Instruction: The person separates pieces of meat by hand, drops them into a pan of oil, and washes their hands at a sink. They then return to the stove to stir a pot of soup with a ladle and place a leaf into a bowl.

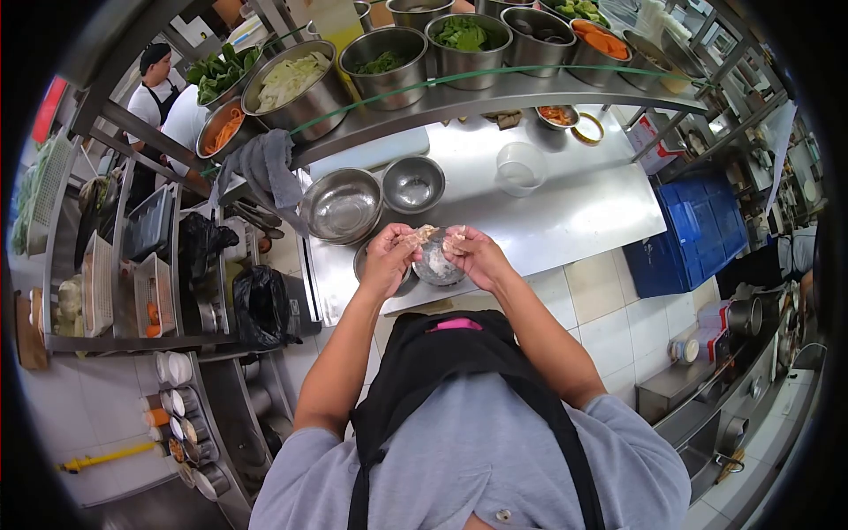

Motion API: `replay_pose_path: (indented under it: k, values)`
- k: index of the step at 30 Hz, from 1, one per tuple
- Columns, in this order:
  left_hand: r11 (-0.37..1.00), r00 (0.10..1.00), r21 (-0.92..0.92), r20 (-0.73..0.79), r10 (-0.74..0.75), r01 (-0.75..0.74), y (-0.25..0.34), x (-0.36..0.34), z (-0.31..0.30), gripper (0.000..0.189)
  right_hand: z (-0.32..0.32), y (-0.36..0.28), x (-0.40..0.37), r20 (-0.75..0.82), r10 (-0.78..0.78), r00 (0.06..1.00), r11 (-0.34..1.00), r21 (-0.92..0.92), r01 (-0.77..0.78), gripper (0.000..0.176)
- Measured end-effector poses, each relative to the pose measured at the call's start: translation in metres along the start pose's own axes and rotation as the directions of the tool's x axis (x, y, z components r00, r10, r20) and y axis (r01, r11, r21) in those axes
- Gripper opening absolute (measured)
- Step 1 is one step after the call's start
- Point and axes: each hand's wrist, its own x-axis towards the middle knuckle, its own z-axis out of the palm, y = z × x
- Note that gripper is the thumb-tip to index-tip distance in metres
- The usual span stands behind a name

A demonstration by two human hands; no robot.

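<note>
Over a see-through bowl (439, 281) with white powder in it, both my hands are raised close together. My left hand (389, 258) is closed, pinching a pale, flour-coated strip (422, 234) that looks soft and ragged. My right hand (481, 259) is closed on a similar pale, coated piece (454, 239); what these pieces are made of I cannot tell. White coating clings to the fingertips. Partly hidden behind my left hand is a metal bowl (408, 284). Farther back, a large steel bowl (343, 205) and a smaller steel bowl (413, 184) stand side by side on the steel table (574, 208).
A clear plastic tub (521, 170) stands right of the bowls, near a bowl of orange shreds (557, 116). Above runs a shelf (495, 97) with vegetable containers and a hanging grey cloth (265, 168). A blue bin (685, 231) stands right; a co-worker (150, 102) is far left.
</note>
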Motion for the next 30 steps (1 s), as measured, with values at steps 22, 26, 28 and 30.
replay_pose_path:
  k: [22,26,28,30]
  values:
    - [0.738,0.980,0.671,-0.089,0.179,-0.074,-0.017,0.002,0.004,0.013,0.019,0.011,-0.007,-0.046,0.008,0.999,0.978,-0.208,-0.018,0.013]
    - [0.593,0.951,0.786,-0.017,0.309,-0.178,-0.021,-0.004,0.012,0.013,0.031,0.012,-0.011,-0.035,0.040,0.999,0.970,-0.239,-0.047,0.020]
    - [0.477,0.942,0.851,0.056,0.331,-0.218,-0.005,-0.015,0.030,0.012,0.022,0.014,-0.008,-0.028,0.041,0.999,0.978,-0.202,-0.046,0.017]
    - [0.652,0.957,0.727,0.023,0.290,-0.216,-0.012,-0.013,0.018,0.015,0.014,0.014,-0.006,-0.020,0.043,0.999,0.985,-0.167,-0.046,0.014]
